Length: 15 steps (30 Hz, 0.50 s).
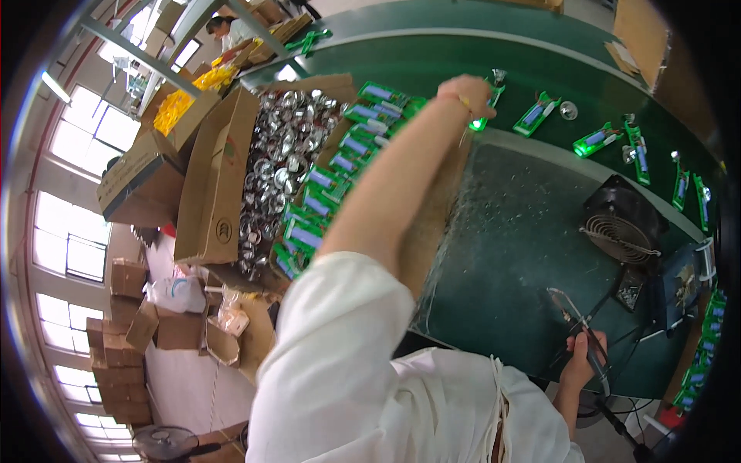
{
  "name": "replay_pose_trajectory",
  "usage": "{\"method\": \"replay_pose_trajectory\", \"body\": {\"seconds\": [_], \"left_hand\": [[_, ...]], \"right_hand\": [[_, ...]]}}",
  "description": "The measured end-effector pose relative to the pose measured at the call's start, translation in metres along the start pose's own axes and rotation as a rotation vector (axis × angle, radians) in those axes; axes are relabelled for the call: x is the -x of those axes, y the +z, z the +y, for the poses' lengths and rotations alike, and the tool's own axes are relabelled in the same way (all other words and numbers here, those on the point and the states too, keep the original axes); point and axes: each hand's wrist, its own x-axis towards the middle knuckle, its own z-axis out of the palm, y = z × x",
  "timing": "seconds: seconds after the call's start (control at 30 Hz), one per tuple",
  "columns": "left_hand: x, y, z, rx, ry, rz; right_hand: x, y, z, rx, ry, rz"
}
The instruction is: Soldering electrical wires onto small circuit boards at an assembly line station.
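My left hand [465, 94] reaches far out over the dark green belt [494, 69] and is closed on a small green circuit board with a silver reflector [491, 96] at its far end. My right hand [584, 356] stays low by the near edge of the green work mat [509, 255] and grips a pen-shaped soldering iron [580, 328] that points up and left. Several more green boards [598, 140] lie spread along the belt to the right of my left hand. A row of green boards [324, 181] lies under my left forearm.
An open cardboard box [220, 181] holds many silver reflector cups [282, 162]. A small black fan [620, 224] stands on the mat at right. Boxes of yellow parts [181, 104] sit at far left. Another person [225, 29] works at the far end. Stacked cartons [116, 347] stand on the floor.
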Motion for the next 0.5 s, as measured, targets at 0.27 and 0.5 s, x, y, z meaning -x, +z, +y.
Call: {"method": "replay_pose_trajectory", "body": {"seconds": [0.27, 0.5], "left_hand": [[0.237, -0.085, -0.054, 0.023, 0.251, -0.188], [0.366, -0.035, -0.074, 0.050, 0.072, 0.016]], "right_hand": [[0.012, 0.017, 0.012, 0.007, -0.006, -0.035], [0.030, 0.018, 0.011, 0.034, -0.038, -0.071]]}}
